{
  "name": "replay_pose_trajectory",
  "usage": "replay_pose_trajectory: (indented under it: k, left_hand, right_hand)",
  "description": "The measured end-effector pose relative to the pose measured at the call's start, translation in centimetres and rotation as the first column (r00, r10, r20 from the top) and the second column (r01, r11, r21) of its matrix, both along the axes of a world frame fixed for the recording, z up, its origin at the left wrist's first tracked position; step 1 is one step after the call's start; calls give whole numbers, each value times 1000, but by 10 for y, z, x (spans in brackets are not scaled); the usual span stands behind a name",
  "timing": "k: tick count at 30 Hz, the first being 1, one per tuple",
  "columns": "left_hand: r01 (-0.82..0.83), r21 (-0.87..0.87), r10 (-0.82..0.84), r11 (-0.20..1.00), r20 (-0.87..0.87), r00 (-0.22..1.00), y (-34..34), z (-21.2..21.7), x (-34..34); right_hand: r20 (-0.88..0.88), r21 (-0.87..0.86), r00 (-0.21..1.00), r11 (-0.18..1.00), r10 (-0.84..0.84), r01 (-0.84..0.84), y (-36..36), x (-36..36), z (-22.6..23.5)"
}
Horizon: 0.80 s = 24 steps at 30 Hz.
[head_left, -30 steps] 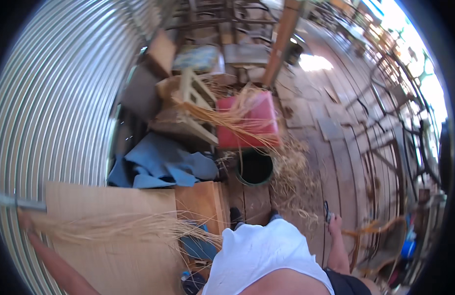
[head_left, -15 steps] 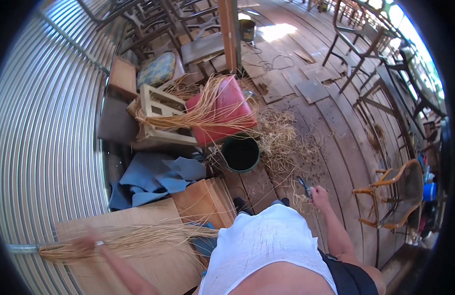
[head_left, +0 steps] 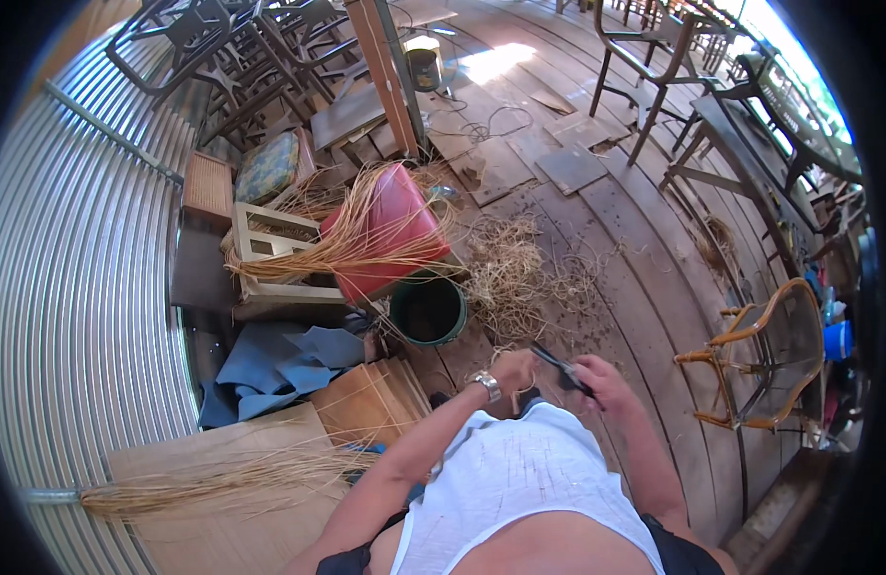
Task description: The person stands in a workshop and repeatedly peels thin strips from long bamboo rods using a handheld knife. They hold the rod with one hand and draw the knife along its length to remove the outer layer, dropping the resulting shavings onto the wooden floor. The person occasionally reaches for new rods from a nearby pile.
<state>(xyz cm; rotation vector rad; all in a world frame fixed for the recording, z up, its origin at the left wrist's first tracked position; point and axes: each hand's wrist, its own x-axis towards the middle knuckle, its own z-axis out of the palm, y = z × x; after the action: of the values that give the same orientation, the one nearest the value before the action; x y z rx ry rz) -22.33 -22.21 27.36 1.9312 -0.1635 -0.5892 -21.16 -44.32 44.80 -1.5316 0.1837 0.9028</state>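
Starting at far left with a corrugated wall (head_left: 88, 287). Has, at lower left, a pale board (head_left: 241, 541) with a bundle of strands (head_left: 198, 496) laid across, gathered together at the left end near a metal bar (head_left: 52, 496) and loose toward the right. Above that, shows a blue cloth (head_left: 270, 369), crumpled, and just right of it some brown boards (head_left: 371, 402). Higher up, has a cream frame (head_left: 289, 290) with a second bundle (head_left: 328, 253) draped over, fanning out across a red seat (head_left: 404, 206). Just below the seat, has a green bucket (head_left: 438, 341), dark inside. Farther right, shows a tangled heap of pale scraps (head_left: 508, 268) on the plank floor (head_left: 654, 316).

Wears a watch (head_left: 488, 385) on the left wrist. Holds the left hand (head_left: 513, 371) in front of the white shirt (head_left: 519, 479), fingers curled in; cannot tell of anything pinched between them. Has the tool (head_left: 561, 369) between the two hands, tip pointing up and left, close beside the left fingers; cannot tell of any contact there. Grips it with the right hand (head_left: 604, 383), fingers clamped on the dark handle end. Ends at right with a rattan chair (head_left: 774, 359) and, beside it, a blue container (head_left: 839, 340).
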Motion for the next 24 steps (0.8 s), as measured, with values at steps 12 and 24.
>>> replay_pose_trajectory:
  k: [12,24]
  left_hand:
    - [-245,700,349,671,-6,937,86,-24,2]
    - [-259,683,540,683,-234,809,229,-116,61]
  right_hand:
    - [-447,-696,875,686,-184,-212,-356,-137,-167]
    - [-65,-795,995,599,73,-96,-170,-139,-152]
